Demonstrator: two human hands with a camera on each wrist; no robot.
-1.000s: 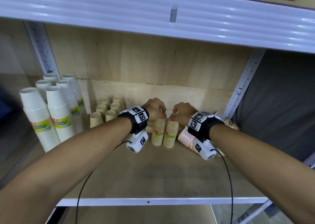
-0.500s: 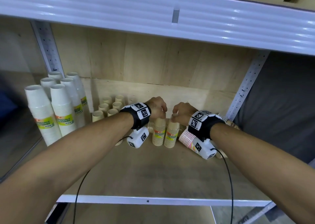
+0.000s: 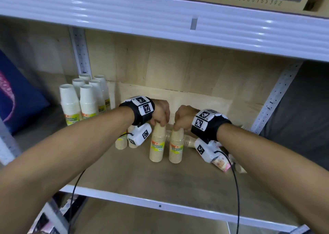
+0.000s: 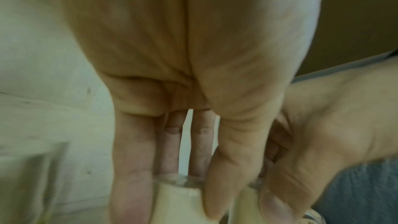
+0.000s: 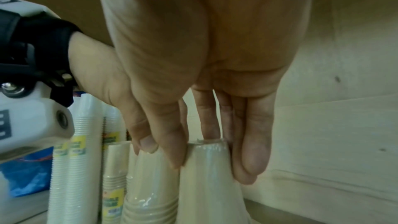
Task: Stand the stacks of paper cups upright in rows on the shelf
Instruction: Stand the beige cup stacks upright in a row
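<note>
Left hand (image 3: 160, 113): fingers curled over the top of the left tan stack (image 3: 157, 144), gripping it. Right hand (image 3: 183, 117): fingertips pinch the top of the right tan stack (image 3: 176, 147). Both stacks upright, side by side, mid-shelf (image 3: 124, 176). More tan stacks (image 3: 121, 143) stand behind the left wrist. White stacks (image 3: 87, 100) upright in rows at far left. Patterned stack (image 3: 220, 164) lies on its side under the right wrist.
</note>
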